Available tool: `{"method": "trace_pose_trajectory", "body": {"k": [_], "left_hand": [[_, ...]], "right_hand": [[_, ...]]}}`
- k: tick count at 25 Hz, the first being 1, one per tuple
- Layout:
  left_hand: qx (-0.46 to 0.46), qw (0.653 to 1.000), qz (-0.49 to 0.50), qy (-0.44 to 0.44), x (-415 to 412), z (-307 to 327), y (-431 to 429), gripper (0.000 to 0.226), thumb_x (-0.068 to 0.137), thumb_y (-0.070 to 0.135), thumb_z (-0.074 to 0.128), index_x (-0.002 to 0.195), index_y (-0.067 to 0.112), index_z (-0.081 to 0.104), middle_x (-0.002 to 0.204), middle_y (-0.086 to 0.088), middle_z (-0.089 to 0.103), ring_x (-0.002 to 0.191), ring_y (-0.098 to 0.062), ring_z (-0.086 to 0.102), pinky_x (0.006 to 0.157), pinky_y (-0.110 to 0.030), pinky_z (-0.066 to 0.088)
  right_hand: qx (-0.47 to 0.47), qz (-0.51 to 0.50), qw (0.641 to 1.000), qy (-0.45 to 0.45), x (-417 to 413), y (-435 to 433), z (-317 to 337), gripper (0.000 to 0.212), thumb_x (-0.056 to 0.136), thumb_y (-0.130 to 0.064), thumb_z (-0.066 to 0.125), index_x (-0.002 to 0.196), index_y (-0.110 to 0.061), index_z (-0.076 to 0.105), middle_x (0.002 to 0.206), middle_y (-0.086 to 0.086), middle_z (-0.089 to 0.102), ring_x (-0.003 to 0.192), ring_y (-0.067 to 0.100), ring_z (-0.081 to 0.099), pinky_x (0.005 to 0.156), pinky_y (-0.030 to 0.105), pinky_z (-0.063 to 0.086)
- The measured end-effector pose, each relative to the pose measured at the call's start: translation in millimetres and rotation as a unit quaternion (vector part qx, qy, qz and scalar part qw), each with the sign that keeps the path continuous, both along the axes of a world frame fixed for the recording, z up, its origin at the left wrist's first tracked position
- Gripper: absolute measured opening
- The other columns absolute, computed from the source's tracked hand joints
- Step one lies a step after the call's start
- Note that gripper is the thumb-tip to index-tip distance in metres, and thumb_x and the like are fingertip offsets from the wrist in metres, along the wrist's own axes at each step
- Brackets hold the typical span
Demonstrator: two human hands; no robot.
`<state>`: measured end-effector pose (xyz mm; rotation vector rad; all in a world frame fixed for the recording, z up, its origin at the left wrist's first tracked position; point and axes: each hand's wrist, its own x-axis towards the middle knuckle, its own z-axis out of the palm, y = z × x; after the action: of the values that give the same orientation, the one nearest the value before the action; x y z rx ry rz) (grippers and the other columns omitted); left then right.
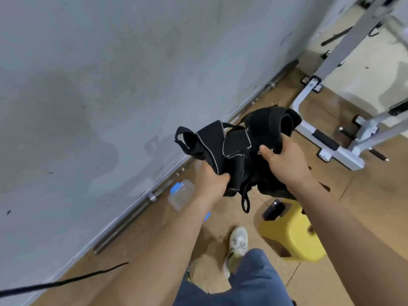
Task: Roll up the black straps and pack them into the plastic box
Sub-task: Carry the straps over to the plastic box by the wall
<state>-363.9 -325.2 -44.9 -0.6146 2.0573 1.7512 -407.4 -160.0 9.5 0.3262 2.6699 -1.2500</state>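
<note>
Covering the ground is a tan, board-patterned floor (364,195), which meets a grey, stained wall (88,85) along a diagonal line from lower left to upper right. A steel barbell (132,217) lies on the floor against the foot of the wall. A white metal equipment frame (344,151) stands at upper right. A yellow stool (293,237) stands on the floor below the hands, with a small dark object (273,209) resting on its top. A black cable (66,281) crosses the lower left corner. 1 pale shoe (238,241) is visible on the floor.

The black straps (238,146) form 1 loose, unrolled bundle held in the air above the floor. The long axis of the bundle runs from left to upper right in the view. Grey-edged flaps fold outward at the left end; 1 thin loop hangs down from the underside.

The left hand (212,180) grips the lower left part of the bundle, fingers curled round the fabric. The right hand (284,160) grips the upper right part, thumb pressed on the front face and fingers wrapped behind. The bundle spans the gap between the 2 hands and extends past both.

The plastic box (181,195), clear with blue fittings, rests on the floor near the wall, beside the left wrist in the view and apart from the straps.
</note>
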Motion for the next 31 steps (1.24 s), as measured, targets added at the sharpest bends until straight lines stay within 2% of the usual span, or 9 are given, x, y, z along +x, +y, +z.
{"method": "trace_pose_trajectory", "body": {"k": [5,9,11,14,18,21,24,28,31], "left_hand": [[-0.162,0.986,0.016,-0.028,-95,-51,67,0.022,0.098,0.015,0.049,0.119,0.016,0.057,0.108,-0.003,0.066,0.102,-0.025,0.061,0.077,-0.029,0.040],[-0.266,0.958,0.058,-0.090,-151,-80,82,0.027,0.105,0.024,0.037,0.093,0.011,0.058,0.092,-0.006,0.062,0.100,-0.034,0.061,0.069,-0.031,0.037],[-0.247,0.959,0.086,-0.113,-170,-87,82,0.029,0.102,0.014,0.037,0.121,0.014,0.058,0.115,-0.001,0.061,0.115,-0.030,0.057,0.087,-0.035,0.045],[-0.257,0.962,0.084,-0.043,-192,-89,87,0.069,0.081,0.006,0.047,0.145,0.031,0.040,0.141,0.002,0.050,0.133,-0.025,0.046,0.108,-0.046,0.042],[-0.078,0.994,0.044,0.064,-201,-82,125,0.065,0.077,0.002,0.068,0.125,0.041,0.046,0.113,0.021,0.060,0.108,0.003,0.057,0.090,-0.013,0.048],[0.122,0.977,0.176,-0.010,-187,-101,140,0.060,0.077,-0.007,0.070,0.124,0.028,0.055,0.109,0.002,0.069,0.099,-0.010,0.067,0.082,-0.020,0.053],[0.174,0.947,0.263,-0.056,-184,-115,141,0.039,0.086,-0.004,0.065,0.118,0.017,0.062,0.110,-0.013,0.070,0.100,-0.025,0.069,0.084,-0.030,0.057],[0.315,0.880,0.353,-0.039,-210,-94,155,0.019,0.100,0.014,0.051,0.109,0.018,0.067,0.098,-0.003,0.073,0.095,-0.021,0.069,0.081,-0.036,0.056],[0.402,0.775,0.485,-0.055,-234,-96,155,0.034,0.098,0.038,0.050,0.106,0.013,0.072,0.102,-0.011,0.073,0.093,-0.027,0.068,0.084,-0.040,0.054]], "right_hand": [[0.081,0.121,0.989,0.008,-118,62,-40,0.026,0.100,-0.039,0.051,0.106,-0.014,0.057,0.087,-0.004,0.064,0.076,0.014,0.058,0.058,0.028,0.040],[0.085,0.123,0.988,-0.046,-188,93,-60,0.041,0.102,-0.044,0.041,0.081,-0.011,0.053,0.069,0.003,0.057,0.064,0.020,0.056,0.050,0.029,0.032],[0.076,0.157,0.983,-0.061,-210,97,-60,0.041,0.104,-0.041,0.040,0.072,-0.016,0.048,0.066,0.000,0.054,0.062,0.018,0.054,0.051,0.028,0.031],[0.080,0.219,0.971,-0.047,-217,94,-66,0.039,0.104,-0.037,0.040,0.070,-0.020,0.044,0.067,-0.006,0.049,0.062,0.011,0.048,0.055,0.029,0.031],[0.184,0.310,0.932,0.025,-220,82,-69,0.044,0.106,-0.037,0.033,0.064,-0.025,0.033,0.071,-0.005,0.039,0.063,0.016,0.040,0.064,0.030,0.029],[0.204,0.339,0.918,0.034,-229,75,-73,0.045,0.105,-0.040,0.031,0.063,-0.023,0.035,0.062,-0.004,0.043,0.055,0.013,0.042,0.051,0.028,0.027],[0.118,0.288,0.950,0.006,-244,72,-74,0.049,0.106,-0.038,0.033,0.063,-0.018,0.046,0.060,-0.002,0.051,0.056,0.012,0.050,0.051,0.027,0.034],[0.077,0.332,0.939,0.042,-261,73,-76,0.050,0.106,-0.032,0.035,0.057,-0.024,0.037,0.054,-0.008,0.043,0.050,0.003,0.046,0.048,0.016,0.029],[0.112,0.431,0.885,0.133,-282,91,-89,0.046,0.106,-0.038,0.026,0.061,-0.032,0.030,0.059,-0.012,0.040,0.053,0.002,0.039,0.049,0.020,0.021]]}}
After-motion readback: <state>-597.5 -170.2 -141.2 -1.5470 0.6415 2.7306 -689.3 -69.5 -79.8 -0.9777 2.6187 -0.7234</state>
